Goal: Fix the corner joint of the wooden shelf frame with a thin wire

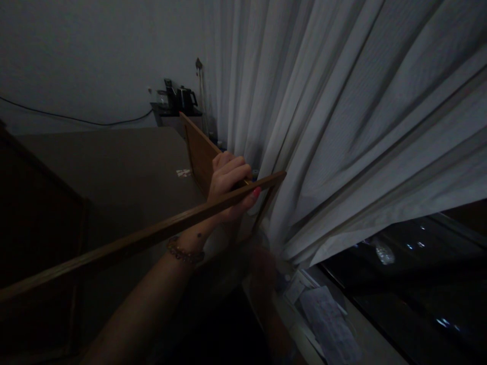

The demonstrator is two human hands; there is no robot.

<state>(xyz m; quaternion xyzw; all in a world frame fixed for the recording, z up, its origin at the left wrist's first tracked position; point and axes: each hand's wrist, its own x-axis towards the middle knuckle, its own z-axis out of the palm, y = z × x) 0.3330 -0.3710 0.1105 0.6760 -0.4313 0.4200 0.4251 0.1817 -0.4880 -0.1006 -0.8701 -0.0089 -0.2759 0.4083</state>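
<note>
My left hand (228, 185) is closed round a long wooden bar (125, 243), which runs from the lower left up to the curtain. The fingers wrap over its top and a red-nailed thumb presses its near side. A beaded bracelet (182, 252) is on that wrist. Behind the hand a flat wooden panel (198, 149) stands on edge, joined to the bar's frame. My right forearm (272, 304) shows dimly and blurred below. It reaches up toward the foot of the curtain, and its hand (262, 256) is too dark to make out.
A white pleated curtain (342, 126) fills the right side. Under it are a dark window pane (411, 284) and papers (327, 319) on the sill. A wide brown surface (114, 162) lies to the left. A black kettle (186, 99) sits on a small stand at the far wall.
</note>
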